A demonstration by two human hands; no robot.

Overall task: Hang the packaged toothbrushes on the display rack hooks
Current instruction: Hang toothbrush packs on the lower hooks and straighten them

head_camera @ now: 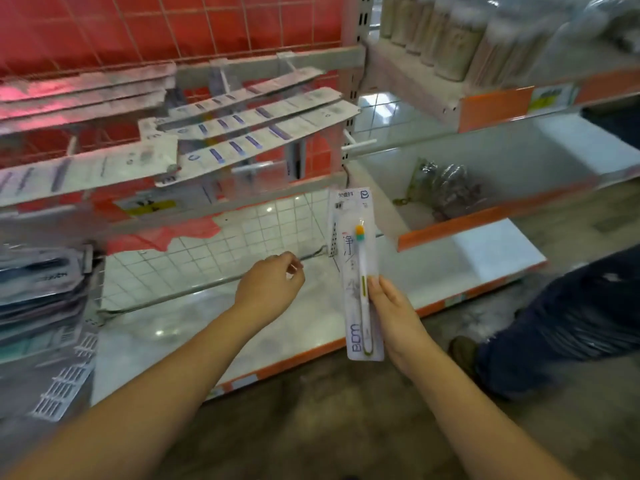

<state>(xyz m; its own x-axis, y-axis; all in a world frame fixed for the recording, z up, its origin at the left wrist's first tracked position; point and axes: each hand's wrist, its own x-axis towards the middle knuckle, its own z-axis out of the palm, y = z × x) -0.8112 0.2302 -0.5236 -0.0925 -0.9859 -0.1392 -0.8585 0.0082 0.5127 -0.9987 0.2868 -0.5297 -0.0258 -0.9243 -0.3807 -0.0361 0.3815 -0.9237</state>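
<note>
A: Item: packaged toothbrush [360, 275], one in hand. Location?

B: Upright in the right hand [398, 317], in front of the lower shelf [485, 251], well below the hooks. The fingers lie along the pack's right edge at its lower half; the thumb is hidden behind the card, so the hold looks like a pinch across the edge, though I cannot see the far side.

A: Left hand [273, 289]?

B: Loosely curled, holding nothing, just left of the pack and apart from it.

A: Handling?

B: By my judgement: light, a flat card backing with a clear blister, fairly stiff lengthways but easy to bend, smooth and a little slippery. Not fragile. Best held low, as now, leaving the top free; the hang hole there is too small to make out.

A: Counts?

B: Toothbrush packs in hand: one. Packs already hanging on the rack [263, 123]: several, fanned out and blurred, not countable with certainty. Bare hooks [358, 144] plainly visible: at least two, one at the upright and one nearer the middle. A stack of other packs [38, 282] at far left: number unclear.
</note>
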